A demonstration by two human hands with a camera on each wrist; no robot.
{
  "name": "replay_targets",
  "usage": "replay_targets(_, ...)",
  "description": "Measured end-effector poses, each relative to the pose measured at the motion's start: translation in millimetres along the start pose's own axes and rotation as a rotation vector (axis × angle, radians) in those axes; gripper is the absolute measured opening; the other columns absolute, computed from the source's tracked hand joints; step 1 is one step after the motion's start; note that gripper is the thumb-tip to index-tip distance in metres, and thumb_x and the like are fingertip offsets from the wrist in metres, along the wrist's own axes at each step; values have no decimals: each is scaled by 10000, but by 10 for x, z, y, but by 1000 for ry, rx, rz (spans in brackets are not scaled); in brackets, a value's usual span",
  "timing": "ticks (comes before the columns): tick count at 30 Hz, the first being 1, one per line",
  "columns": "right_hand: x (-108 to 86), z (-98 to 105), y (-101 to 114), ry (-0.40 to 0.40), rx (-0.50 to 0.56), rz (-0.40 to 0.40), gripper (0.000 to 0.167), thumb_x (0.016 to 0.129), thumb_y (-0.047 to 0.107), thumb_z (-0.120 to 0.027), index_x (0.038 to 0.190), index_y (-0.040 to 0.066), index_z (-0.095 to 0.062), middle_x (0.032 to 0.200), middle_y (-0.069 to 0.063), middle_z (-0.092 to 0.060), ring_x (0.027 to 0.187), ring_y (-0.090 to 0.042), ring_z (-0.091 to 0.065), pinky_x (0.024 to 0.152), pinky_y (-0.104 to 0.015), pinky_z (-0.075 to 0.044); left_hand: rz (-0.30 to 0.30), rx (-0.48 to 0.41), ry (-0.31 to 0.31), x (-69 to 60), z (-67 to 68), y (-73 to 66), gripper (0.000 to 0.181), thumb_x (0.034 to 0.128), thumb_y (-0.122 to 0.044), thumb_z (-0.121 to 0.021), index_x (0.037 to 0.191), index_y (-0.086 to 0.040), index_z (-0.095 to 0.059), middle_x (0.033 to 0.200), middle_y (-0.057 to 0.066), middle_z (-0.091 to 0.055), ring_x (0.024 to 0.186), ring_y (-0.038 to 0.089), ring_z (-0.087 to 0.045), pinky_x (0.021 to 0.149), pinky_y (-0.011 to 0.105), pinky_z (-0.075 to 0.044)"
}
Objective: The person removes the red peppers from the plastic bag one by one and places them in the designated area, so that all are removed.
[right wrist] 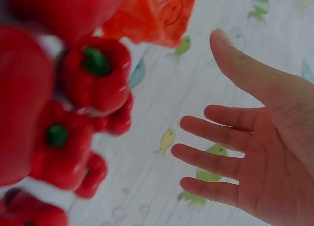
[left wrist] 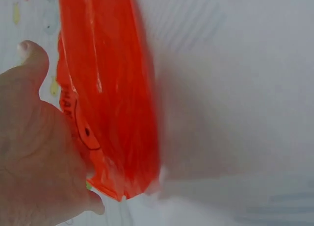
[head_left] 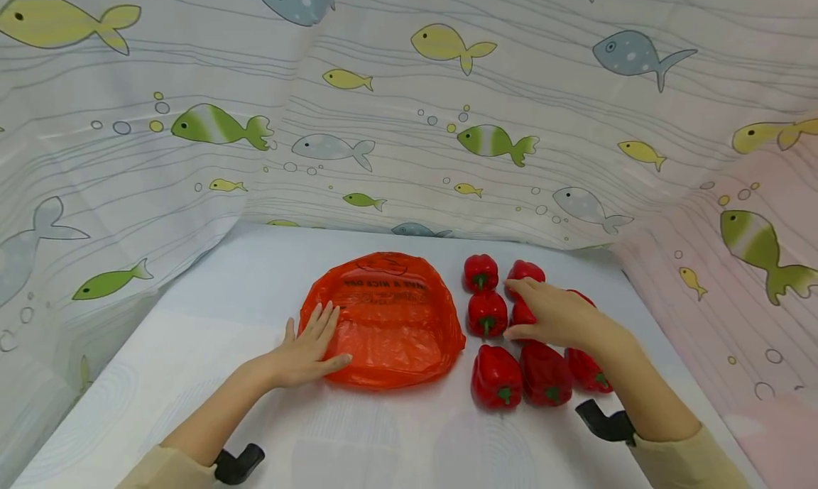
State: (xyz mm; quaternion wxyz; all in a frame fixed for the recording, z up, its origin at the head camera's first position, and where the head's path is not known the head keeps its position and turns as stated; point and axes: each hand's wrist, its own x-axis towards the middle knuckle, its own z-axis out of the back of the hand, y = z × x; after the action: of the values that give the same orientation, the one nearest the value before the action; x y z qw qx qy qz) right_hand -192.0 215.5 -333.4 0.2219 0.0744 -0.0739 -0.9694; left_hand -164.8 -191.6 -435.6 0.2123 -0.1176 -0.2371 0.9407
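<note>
An orange-red plastic bag (head_left: 390, 340) lies spread on the white table, its mouth opened wide into a rounded shape with dark printing inside. My left hand (head_left: 313, 350) rests with spread fingers at the bag's left side; in the left wrist view the thumb and palm stand beside the bag (left wrist: 113, 98). To the bag's right, red bell peppers (head_left: 488, 314) with green stems sit in rows. My right hand (head_left: 556, 311) is over the peppers, fingers extended and thumb apart. The right wrist view shows that hand (right wrist: 265, 152) holding nothing, with peppers (right wrist: 95, 74) to its side.
A white curtain (head_left: 383, 120) printed with fish hangs behind and along both sides of the table (head_left: 211, 319). A black band part (head_left: 239, 464) is on the left wrist and another (head_left: 603, 421) on the right. Several peppers stand close together, some touching.
</note>
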Motion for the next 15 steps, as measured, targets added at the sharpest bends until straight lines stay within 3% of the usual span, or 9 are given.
replay_targets(6,427,146,284,-118,-60,102,806,825,449,-736,1453,79,-390,1376,-160,-488,1181,-315,-512,899,-537,-484,-7,44,-2,48,-12,-18,940,944,-524,-508,1514,49,-29,1584,234,30,1427,458,60,1022,715,98)
replay_targets(10,648,215,408,-197,-76,114,795,855,456,-701,1459,66,-362,1443,-168,-421,1297,-354,-416,962,-551,-436,-20,78,22,111,-1,-61,978,925,-579,-503,1517,39,-28,1587,221,36,1431,444,78,1021,711,111)
replay_targets(15,920,285,482,-232,-161,110,950,840,568,-658,1509,33,-246,1556,-179,-231,1421,-439,-150,1100,-625,-163,-23,148,39,224,-45,-37,1017,896,-657,-474,1530,-6,-18,1599,182,29,1444,406,74,1028,708,95)
